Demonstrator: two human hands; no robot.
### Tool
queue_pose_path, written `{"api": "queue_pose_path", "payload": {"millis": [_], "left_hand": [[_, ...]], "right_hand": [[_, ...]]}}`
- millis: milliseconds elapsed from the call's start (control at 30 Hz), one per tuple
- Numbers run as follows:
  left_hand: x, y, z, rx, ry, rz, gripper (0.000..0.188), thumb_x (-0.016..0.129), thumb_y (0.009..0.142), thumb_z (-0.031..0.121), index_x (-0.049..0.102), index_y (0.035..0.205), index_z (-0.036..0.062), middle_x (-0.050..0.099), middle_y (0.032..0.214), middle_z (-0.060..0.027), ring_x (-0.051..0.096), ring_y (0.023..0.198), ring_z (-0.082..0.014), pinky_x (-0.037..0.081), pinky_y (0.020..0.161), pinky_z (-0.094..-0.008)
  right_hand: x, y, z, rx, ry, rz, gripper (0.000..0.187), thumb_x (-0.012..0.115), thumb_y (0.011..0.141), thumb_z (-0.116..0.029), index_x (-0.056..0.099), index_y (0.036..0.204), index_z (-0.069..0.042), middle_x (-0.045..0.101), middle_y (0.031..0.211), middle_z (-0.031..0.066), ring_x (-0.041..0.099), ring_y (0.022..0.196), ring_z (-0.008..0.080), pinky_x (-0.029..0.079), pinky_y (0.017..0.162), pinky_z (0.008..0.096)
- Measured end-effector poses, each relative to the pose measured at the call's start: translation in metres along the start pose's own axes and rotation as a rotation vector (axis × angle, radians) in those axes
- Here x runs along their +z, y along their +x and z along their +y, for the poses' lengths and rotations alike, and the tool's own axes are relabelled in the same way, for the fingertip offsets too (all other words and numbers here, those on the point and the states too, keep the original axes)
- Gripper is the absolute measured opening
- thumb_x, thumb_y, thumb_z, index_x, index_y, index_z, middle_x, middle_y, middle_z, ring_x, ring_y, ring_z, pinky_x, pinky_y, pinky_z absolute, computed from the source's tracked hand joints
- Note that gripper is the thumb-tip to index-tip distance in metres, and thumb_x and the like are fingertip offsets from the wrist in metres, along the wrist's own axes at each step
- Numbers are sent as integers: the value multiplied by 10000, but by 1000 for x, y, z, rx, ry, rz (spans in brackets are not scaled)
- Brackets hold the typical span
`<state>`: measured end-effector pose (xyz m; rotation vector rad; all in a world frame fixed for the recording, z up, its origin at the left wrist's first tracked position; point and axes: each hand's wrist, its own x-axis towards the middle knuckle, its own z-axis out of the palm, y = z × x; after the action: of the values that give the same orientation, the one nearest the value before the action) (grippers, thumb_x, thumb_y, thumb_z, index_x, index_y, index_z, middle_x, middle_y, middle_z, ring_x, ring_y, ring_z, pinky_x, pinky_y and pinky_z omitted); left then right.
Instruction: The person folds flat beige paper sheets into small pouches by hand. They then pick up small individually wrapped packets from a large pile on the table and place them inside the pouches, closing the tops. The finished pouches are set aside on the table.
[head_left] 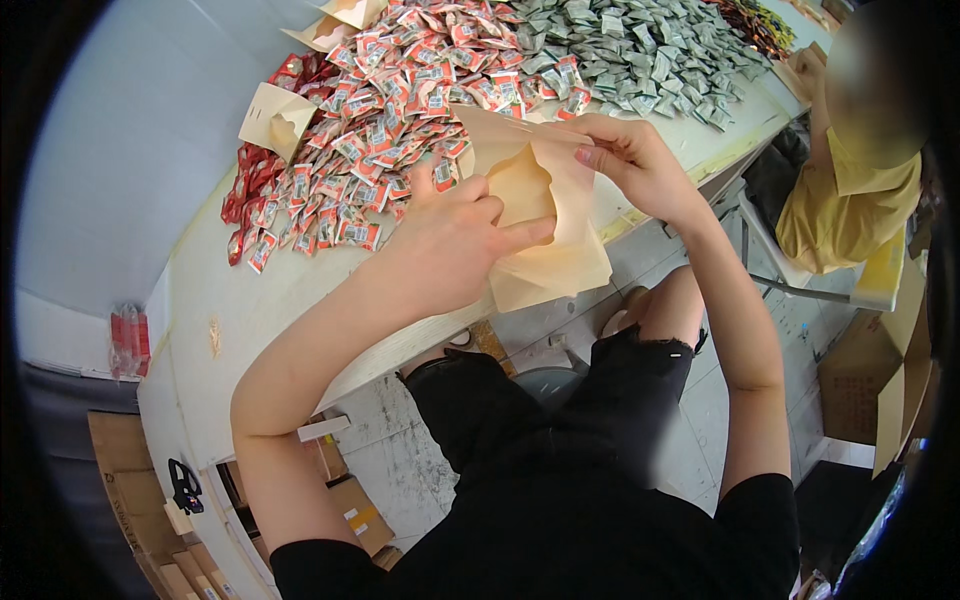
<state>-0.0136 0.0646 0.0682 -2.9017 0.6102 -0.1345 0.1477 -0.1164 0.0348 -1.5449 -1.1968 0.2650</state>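
Note:
A beige paper bag (pixel 570 265) hangs over the table's front edge, its mouth partly open with a ragged-looking inner edge. My left hand (pixel 455 235) lies against the bag's left side. One of its fingers reaches into the mouth, others are curled, and one sticks up; the thumb is hidden. At the bag's upper right, my right hand (pixel 635 165) pinches the edge between thumb and fingers. Just beyond lies a big heap of small red and white wrapped packets (pixel 390 130). What the bag holds, if anything, cannot be seen.
Grey-green packets (pixel 640 60) lie heaped at the back right, with dark packets (pixel 755 30) beyond. Another opened paper bag (pixel 275 122) rests on the red heap. A co-worker in a yellow top (pixel 855 200) sits at right. Cardboard boxes (pixel 865 375) stand on the floor.

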Motion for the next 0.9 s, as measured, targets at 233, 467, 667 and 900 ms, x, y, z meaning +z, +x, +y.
{"api": "queue_pose_path", "payload": {"millis": [233,467,667,900], "left_hand": [[33,11,21,-224,271,-68,524,576,784,116,529,1297,209,602,837,21,482,1002,-181,278,875,-466],[52,47,60,-279,789,-114,323,544,812,146,658,1109,88,617,895,-35,474,960,-218,224,903,-470],[34,72,81,-143,829,-334,174,581,761,162,703,879,123,553,830,-18,460,862,-228,203,898,-469],[36,77,73,-124,812,-271,193,591,779,208,719,913,152,578,873,-1,470,895,-234,182,959,-489]], "right_hand": [[46,-3,8,85,-227,297,942,705,728,-62,106,1449,27,430,1316,256,438,1250,367,374,1031,417],[57,29,8,243,-682,412,941,610,721,-64,11,1425,115,422,1306,340,591,976,455,532,737,444],[56,46,35,168,-845,481,995,620,716,-42,-74,1416,102,501,1188,336,623,800,438,522,605,449],[44,52,46,102,-850,504,1029,646,696,-36,-70,1429,64,599,1006,277,626,734,414,502,576,440]]}}
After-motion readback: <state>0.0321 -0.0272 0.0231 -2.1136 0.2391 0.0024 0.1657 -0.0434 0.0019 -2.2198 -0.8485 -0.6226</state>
